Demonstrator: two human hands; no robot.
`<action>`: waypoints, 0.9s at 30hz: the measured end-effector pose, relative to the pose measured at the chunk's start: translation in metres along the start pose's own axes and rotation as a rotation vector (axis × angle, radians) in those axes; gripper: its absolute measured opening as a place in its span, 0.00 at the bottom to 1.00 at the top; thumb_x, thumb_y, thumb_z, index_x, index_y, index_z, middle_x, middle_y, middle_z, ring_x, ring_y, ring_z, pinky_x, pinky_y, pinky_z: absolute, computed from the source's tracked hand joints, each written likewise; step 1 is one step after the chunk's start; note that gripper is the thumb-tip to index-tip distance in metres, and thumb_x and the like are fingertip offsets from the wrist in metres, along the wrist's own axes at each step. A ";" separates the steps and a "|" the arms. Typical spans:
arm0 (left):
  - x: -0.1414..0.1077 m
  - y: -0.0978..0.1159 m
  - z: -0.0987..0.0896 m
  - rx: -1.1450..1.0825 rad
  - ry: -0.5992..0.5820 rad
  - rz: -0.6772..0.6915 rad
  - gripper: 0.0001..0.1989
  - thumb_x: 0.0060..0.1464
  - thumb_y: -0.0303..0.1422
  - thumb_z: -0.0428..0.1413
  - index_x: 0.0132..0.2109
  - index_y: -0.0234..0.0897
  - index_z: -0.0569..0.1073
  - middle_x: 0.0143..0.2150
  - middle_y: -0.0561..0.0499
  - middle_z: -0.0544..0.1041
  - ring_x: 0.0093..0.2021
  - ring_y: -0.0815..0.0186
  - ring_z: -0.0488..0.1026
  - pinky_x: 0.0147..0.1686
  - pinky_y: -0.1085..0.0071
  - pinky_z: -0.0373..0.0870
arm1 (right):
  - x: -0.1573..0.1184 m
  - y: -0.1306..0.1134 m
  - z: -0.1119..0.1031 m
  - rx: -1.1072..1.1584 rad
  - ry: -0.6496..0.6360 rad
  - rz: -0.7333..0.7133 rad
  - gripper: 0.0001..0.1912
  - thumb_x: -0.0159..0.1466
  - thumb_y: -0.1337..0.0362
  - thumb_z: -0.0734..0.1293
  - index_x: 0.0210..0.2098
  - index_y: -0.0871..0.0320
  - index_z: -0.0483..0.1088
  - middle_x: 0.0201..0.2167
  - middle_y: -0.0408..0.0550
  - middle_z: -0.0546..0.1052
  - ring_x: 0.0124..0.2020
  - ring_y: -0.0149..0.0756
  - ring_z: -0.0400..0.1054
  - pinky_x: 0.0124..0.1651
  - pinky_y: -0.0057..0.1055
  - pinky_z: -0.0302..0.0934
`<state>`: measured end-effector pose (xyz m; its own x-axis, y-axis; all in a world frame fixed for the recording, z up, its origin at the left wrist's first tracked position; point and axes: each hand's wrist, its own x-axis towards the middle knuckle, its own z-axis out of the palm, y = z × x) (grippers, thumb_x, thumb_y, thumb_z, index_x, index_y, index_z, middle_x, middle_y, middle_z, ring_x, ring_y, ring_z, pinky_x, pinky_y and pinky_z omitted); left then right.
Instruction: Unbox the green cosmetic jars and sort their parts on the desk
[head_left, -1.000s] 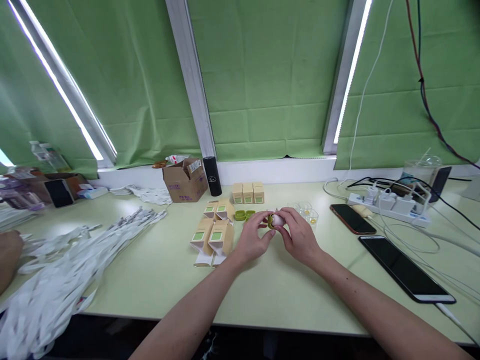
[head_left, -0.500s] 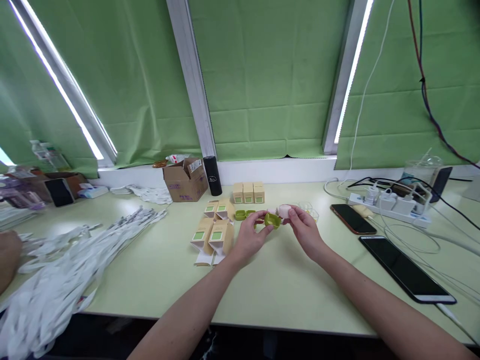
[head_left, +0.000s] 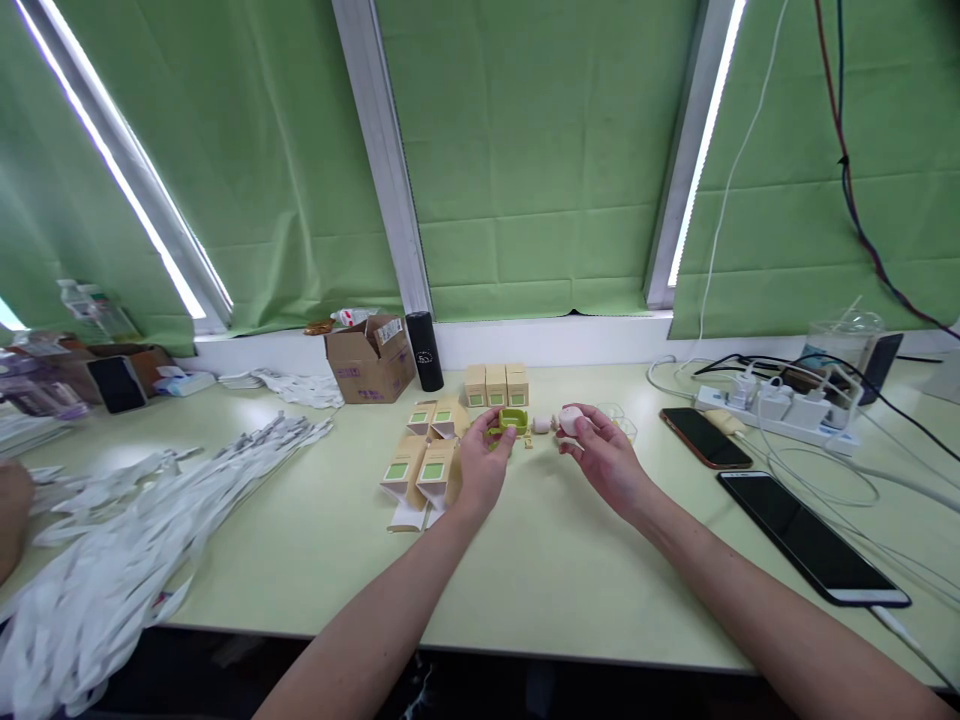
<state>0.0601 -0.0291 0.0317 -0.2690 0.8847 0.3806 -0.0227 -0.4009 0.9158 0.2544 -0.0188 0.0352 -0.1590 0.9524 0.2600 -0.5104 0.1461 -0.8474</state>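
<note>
A small green case [head_left: 513, 420] is held in my left hand [head_left: 484, 462], between thumb and fingers. My right hand [head_left: 606, 462] grips a small pale pink piece [head_left: 570, 420] by its fingertips. Between the two hands a second pale pink piece [head_left: 541, 425] lies on the table, with tiny yellowish bits [head_left: 528, 442] beside it. Open beige cartons [head_left: 439, 468] with green labels stand left of my left hand. Behind the hands is a row of closed beige boxes [head_left: 496, 386]. Clear plastic pieces [head_left: 621, 420] lie just beyond my right hand.
White straps [head_left: 172, 520] spread over the table's left side, near another person's hand [head_left: 13, 515]. A cardboard box [head_left: 369, 362] and black cylinder [head_left: 425, 352] stand at the back. Two phones [head_left: 814, 535] [head_left: 705, 438], a power strip [head_left: 780, 415] and cables occupy the right.
My left hand has moved slightly left with the green case, away from my right hand. A pale pink piece and yellowish bits now show between the hands.
</note>
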 end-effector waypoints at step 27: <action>0.000 0.001 -0.001 0.199 0.101 0.077 0.20 0.57 0.38 0.64 0.55 0.36 0.77 0.51 0.42 0.81 0.48 0.59 0.77 0.51 0.61 0.74 | 0.035 0.028 -0.025 -1.491 -0.202 -0.667 0.17 0.65 0.74 0.64 0.51 0.54 0.74 0.49 0.54 0.78 0.50 0.51 0.68 0.49 0.46 0.63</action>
<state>0.0587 -0.0295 0.0320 -0.3578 0.8209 0.4452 0.1896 -0.4029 0.8954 0.2552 0.0250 0.0091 -0.4196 0.5891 0.6906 0.6651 0.7173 -0.2077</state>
